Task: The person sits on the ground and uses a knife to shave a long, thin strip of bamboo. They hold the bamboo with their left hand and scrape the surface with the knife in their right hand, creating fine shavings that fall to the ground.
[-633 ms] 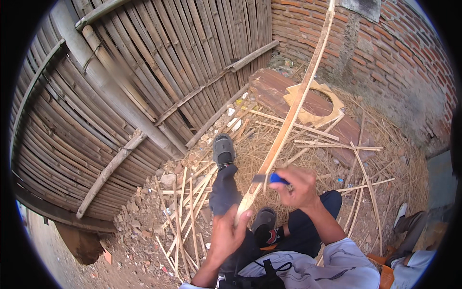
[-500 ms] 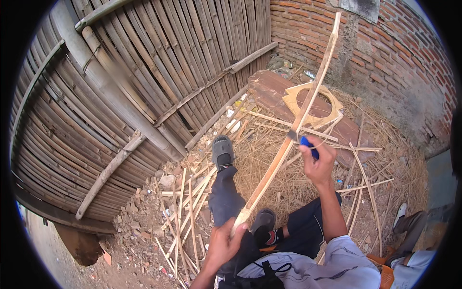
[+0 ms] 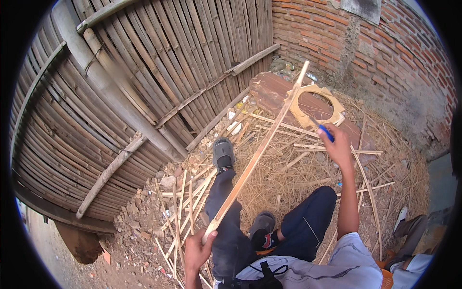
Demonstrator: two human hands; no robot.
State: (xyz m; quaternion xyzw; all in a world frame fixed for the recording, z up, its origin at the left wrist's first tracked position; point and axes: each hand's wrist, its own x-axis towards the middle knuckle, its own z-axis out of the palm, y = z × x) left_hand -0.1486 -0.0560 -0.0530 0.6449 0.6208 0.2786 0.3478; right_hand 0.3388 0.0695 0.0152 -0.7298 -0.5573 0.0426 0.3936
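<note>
Head view, knife [image 3: 326, 133] beside strip [image 3: 256, 159], gap between

I've got a long pale strip [image 3: 260, 156] by its near end in my left hand [image 3: 197, 250] and a blue-handled knife [image 3: 326, 133] in my right hand [image 3: 339, 147], blade clear of it, yellowish holed board [image 3: 298, 113] just past that hand.
</note>
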